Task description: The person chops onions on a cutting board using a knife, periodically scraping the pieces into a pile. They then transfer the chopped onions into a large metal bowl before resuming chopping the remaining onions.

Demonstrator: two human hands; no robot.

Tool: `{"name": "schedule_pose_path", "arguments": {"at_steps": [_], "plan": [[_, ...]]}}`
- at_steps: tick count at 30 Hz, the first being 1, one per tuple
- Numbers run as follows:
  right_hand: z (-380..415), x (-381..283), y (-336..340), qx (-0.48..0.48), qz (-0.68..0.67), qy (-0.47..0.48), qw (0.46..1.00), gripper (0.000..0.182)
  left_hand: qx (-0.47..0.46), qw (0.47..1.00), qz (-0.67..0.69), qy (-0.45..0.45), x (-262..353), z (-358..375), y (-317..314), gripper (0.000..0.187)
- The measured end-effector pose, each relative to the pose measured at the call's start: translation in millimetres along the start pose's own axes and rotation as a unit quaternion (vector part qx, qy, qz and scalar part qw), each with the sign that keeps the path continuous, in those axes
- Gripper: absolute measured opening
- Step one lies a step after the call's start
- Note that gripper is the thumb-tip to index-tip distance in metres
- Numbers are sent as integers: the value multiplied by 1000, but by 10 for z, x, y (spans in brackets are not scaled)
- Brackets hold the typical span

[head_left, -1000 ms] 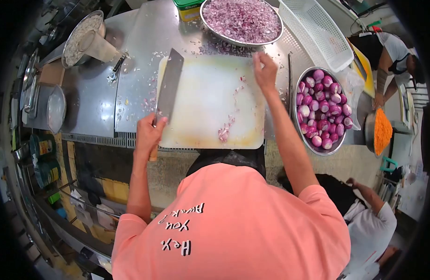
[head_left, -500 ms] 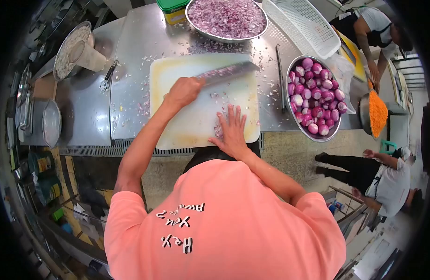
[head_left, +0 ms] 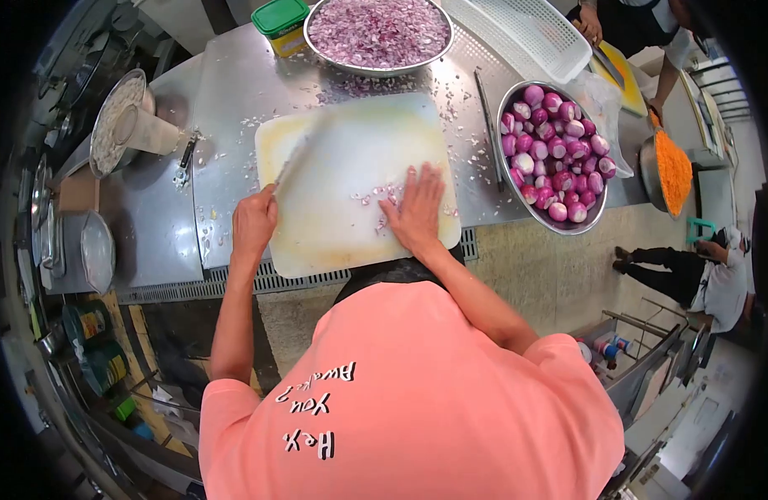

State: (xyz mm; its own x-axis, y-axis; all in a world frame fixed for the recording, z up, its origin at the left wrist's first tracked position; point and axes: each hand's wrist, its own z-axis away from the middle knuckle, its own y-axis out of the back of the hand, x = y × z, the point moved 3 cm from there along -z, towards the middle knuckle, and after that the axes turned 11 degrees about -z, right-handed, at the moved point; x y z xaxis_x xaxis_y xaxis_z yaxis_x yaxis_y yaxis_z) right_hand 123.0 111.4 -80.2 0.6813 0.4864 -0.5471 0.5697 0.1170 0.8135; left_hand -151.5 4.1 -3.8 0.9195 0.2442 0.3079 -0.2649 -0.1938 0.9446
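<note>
My left hand [head_left: 255,221] is closed around the hidden handle of a kitchen knife [head_left: 303,157]. Its blade is blurred and points away from me above the left part of the white cutting board [head_left: 359,237]. On the board's right side, my right hand [head_left: 417,217] lies palm down with fingers apart, holding nothing. Small bits of chopped red onion [head_left: 371,198] are scattered by its thumb and fingers. Beyond the board, a metal bowl [head_left: 376,71] is heaped with chopped red onion. To the right stands an oval metal bowl [head_left: 498,137] of peeled red onions [head_left: 559,158].
A dark rod [head_left: 486,121] lies between board and oval bowl. At the back are a green-lidded tub [head_left: 280,18] and white perforated basket [head_left: 534,37]. Leftward sit a small knife [head_left: 188,152] and plastic jug [head_left: 155,135]. A co-worker's hand [head_left: 655,108] is near shredded orange food [head_left: 674,173].
My left hand has moved left and nearer to me, and the knife blade has swung from pointing right to pointing away. My right hand stays flat on the board. The camera view has shifted slightly.
</note>
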Motion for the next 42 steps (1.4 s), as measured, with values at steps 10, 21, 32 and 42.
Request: {"name": "schedule_pose_path", "arguments": {"at_steps": [10,21,32,42], "plan": [[-21,-97,207,42,-336,62,939,38,26,999,27,-1,899,622,-324,19],[76,11,21,-6,-103,60,993,62,-51,781,510,355,184,1121,-554,21],[-297,-220,204,35,-234,96,967,60,-165,742,616,207,1625,427,-966,32],[-2942,-588,915,354,32,395,847,35,-48,821,550,147,1553,87,339,35]]}}
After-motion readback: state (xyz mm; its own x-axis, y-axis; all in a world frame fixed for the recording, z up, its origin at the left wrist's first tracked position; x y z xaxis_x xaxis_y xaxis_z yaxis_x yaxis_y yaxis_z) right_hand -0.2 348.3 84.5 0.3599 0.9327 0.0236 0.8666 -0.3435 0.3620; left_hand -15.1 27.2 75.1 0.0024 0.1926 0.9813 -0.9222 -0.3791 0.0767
